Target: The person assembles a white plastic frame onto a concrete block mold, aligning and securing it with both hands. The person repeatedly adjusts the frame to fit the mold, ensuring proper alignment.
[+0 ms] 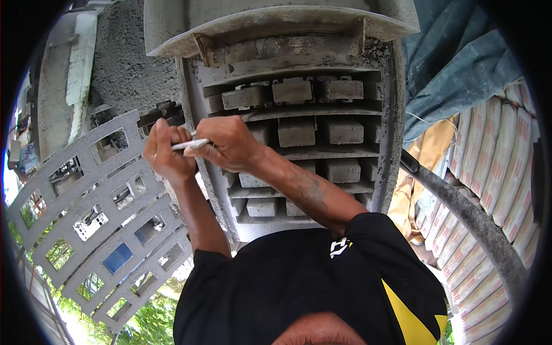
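Both my hands are closed, side by side, at the upper left edge of a grey concrete-block mould [298,132]. A short pale rod-like piece [191,144] runs between them; its exact kind cannot be told. My right hand [227,141] grips its right end with thumb and fingers. Curled around the left end is my left hand [171,152], which hides part of it. Just beyond my left hand sits a dark, dusty metal fitting [163,115]. Rows of rectangular cores [296,132] fill the mould, and my right forearm crosses in front of the lower ones.
A grey grid panel with rectangular openings [95,190] slants along the left. Behind it lies grey gritty material [123,57]. A curved metal plate [287,20] overhangs the mould. On the right are a thick bar [471,213], stacked bags [489,155] and a dark green tarp [454,57].
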`<state>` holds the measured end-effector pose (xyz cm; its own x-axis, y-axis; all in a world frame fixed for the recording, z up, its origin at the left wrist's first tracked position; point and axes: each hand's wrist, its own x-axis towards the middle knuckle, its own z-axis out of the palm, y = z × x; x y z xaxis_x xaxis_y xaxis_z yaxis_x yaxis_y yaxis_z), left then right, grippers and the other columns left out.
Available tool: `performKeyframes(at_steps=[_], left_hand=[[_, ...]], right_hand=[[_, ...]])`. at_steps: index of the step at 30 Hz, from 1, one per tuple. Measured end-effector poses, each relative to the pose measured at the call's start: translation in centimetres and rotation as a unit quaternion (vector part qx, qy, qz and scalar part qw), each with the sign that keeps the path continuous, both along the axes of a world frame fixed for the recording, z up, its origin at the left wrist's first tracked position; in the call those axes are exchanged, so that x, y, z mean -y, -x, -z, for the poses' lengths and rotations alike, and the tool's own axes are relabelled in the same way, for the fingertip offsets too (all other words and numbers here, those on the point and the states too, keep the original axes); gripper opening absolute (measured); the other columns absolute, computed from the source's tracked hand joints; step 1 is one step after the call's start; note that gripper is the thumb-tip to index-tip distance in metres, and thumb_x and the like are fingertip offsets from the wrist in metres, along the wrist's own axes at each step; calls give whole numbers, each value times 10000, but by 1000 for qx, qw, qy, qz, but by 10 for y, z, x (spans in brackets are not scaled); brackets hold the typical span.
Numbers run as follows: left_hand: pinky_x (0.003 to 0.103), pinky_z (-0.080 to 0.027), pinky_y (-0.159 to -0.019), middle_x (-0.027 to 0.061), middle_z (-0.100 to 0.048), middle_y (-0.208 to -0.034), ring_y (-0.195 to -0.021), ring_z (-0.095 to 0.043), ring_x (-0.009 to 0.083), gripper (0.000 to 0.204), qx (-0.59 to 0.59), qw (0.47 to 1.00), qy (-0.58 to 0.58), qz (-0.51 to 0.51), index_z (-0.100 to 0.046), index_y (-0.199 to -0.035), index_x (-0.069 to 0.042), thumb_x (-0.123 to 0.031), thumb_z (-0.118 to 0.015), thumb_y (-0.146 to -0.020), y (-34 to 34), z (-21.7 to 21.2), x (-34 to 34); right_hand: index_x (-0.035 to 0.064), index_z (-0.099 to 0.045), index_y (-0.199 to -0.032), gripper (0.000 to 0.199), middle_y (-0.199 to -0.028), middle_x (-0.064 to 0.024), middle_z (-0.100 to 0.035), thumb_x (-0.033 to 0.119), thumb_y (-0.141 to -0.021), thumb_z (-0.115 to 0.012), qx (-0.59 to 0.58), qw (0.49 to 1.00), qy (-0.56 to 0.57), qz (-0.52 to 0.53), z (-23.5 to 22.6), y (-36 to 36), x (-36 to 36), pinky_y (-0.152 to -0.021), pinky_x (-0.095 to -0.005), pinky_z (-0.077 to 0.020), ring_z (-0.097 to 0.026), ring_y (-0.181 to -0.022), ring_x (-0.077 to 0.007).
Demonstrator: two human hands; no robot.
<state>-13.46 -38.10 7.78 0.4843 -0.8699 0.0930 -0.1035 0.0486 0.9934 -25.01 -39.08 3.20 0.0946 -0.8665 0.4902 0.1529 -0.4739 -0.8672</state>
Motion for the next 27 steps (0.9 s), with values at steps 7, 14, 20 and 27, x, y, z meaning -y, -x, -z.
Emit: performKeyframes(at_steps=[7,14,20,27], left_hand=[[276,-244,-469,-24,-267,-483,-435,-195,87,340,-127,981,110,101,-367,-713,-124,-275,-288,-1007,-24,-155,-64],[294,-258,-489,-25,-291,-491,-451,-198,89,359,-134,981,102,96,-386,-727,-125,-297,-268,-1019,-25,-142,-90],[278,-249,-474,-29,-295,-487,-444,-228,85,362,-124,973,103,165,-387,-731,-122,-297,-256,-1019,-32,-139,-72],[272,-199,-387,-31,-271,-455,-391,-201,78,338,-156,979,125,-29,-367,-689,-134,-261,-311,-997,-43,-58,-55]], right_hand=[[70,-492,-704,219,-607,-43,-461,238,-779,-610,28,993,106,-48,-158,-5,-43,-402,-322,-428,-537,-501,-184],[82,-497,-712,153,-639,-33,-480,193,-737,-599,5,992,105,-75,-144,-17,-59,-414,-294,-440,-556,-547,-161],[95,-487,-722,188,-655,-29,-484,226,-734,-621,-7,992,80,-102,-145,-20,-52,-422,-303,-438,-561,-577,-157],[97,-484,-712,275,-618,-31,-486,318,-813,-613,-67,992,52,-88,-96,-28,-32,-442,-315,-457,-556,-534,-170]])
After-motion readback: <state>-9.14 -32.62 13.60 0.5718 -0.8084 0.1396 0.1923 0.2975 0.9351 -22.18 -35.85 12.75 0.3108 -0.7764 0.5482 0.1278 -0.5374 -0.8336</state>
